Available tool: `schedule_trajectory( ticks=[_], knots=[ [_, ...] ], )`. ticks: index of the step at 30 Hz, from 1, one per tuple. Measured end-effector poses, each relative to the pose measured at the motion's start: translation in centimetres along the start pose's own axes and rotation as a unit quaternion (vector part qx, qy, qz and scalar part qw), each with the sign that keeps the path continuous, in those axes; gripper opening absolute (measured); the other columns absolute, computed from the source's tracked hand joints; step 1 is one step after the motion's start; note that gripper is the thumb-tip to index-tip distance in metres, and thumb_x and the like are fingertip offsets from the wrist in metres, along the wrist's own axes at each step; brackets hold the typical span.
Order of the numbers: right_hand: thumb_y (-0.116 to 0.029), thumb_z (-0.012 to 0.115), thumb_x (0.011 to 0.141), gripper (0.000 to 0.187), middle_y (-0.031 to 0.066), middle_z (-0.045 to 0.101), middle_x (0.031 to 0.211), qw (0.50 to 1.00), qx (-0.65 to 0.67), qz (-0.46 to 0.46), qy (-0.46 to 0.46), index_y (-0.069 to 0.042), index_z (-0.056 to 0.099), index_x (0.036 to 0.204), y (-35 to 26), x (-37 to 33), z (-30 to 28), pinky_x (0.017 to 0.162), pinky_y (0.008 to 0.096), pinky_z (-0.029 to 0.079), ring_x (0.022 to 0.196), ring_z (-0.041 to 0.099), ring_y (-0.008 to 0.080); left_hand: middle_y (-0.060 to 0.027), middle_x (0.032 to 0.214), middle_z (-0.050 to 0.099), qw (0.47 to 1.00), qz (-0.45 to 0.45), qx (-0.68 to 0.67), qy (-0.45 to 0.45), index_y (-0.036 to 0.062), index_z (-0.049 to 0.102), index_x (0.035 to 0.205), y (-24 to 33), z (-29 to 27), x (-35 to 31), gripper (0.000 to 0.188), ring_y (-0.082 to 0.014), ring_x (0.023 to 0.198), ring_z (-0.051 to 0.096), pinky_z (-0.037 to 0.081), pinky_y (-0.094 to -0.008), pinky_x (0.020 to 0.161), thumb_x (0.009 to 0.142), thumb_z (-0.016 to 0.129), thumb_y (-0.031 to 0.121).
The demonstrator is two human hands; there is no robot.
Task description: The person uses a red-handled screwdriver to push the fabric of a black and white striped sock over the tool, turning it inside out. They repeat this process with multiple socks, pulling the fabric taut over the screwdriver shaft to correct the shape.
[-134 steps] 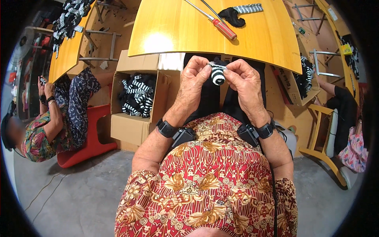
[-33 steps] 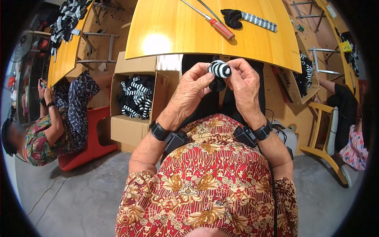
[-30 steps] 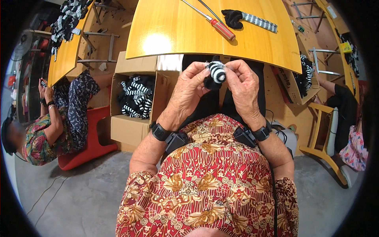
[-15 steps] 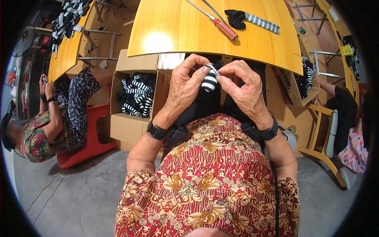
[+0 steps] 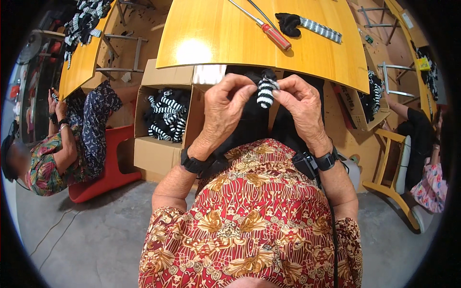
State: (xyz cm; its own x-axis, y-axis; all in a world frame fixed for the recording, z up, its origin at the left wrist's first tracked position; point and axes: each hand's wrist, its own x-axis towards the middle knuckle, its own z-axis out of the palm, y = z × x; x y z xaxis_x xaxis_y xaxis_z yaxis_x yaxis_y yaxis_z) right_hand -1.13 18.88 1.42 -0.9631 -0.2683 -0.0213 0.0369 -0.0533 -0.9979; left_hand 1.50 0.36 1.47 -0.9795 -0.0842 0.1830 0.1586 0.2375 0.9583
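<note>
A small black-and-white striped knit piece hangs in front of my lap, just below the table edge, with a black end at its top. My right hand pinches its upper right side between thumb and forefinger. At its left edge, the thumb and forefinger of my left hand are pressed together, touching the knit; how much fabric they grip is partly hidden. On the table lie a screwdriver with a red handle, a thin dark rod and another knit piece, black at one end and grey-striped.
An open cardboard box holding several striped knit pieces stands left of my knees. A second box is at the right. People sit on both sides, one on a red chair. More knit pieces cover the left table.
Both hands and the knit piece have shifted slightly to the right. The piece has turned to show more of its striped side, and my left fingertips have moved from its top to its left edge.
</note>
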Motion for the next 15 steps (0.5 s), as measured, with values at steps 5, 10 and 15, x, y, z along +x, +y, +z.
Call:
schedule_trajectory(
  ticks=[5, 10, 15],
  knots=[
    [-0.002, 0.065, 0.086, 0.004, -0.0059, 0.058, 0.079, 0.999, 0.011, -0.025, 0.017, -0.003, 0.062, 0.089, 0.1, 0.0, 0.4, 0.065, 0.0167, 0.044, 0.073, 0.053, 0.0008, 0.0001, 0.091, 0.064, 0.994, -0.05, -0.085, -0.035, -0.0006, 0.066, 0.105, 0.6, 0.5, -0.4, 0.017, -0.005, 0.078, 0.054, 0.045, -0.0192, 0.069, 0.092, 0.064, 0.011],
    [-0.002, 0.063, 0.088, 0.003, -0.0044, 0.059, 0.081, 1.0, 0.019, 0.005, 0.004, -0.002, 0.062, 0.091, -0.4, -0.2, 0.4, 0.066, 0.0171, 0.045, 0.075, 0.054, 0.0011, -0.0007, 0.093, 0.065, 0.946, -0.143, -0.27, -0.106, 0.0004, 0.063, 0.113, 0.1, 0.2, -0.1, 0.026, -0.0069, 0.084, 0.059, 0.05, -0.0214, 0.075, 0.089, 0.067, 0.01],
    [-0.003, 0.063, 0.088, 0.005, -0.0028, 0.061, 0.083, 1.0, 0.012, -0.005, -0.027, -0.001, 0.061, 0.093, -0.7, -0.6, 0.9, 0.068, 0.0185, 0.046, 0.076, 0.055, 0.0025, 0.0021, 0.088, 0.062, 0.938, -0.157, -0.296, -0.086, 0.0034, 0.063, 0.096, -0.3, 0.0, -0.3, 0.011, -0.0044, 0.08, 0.055, 0.047, -0.0196, 0.072, 0.089, 0.068, 0.01]
  ],
)
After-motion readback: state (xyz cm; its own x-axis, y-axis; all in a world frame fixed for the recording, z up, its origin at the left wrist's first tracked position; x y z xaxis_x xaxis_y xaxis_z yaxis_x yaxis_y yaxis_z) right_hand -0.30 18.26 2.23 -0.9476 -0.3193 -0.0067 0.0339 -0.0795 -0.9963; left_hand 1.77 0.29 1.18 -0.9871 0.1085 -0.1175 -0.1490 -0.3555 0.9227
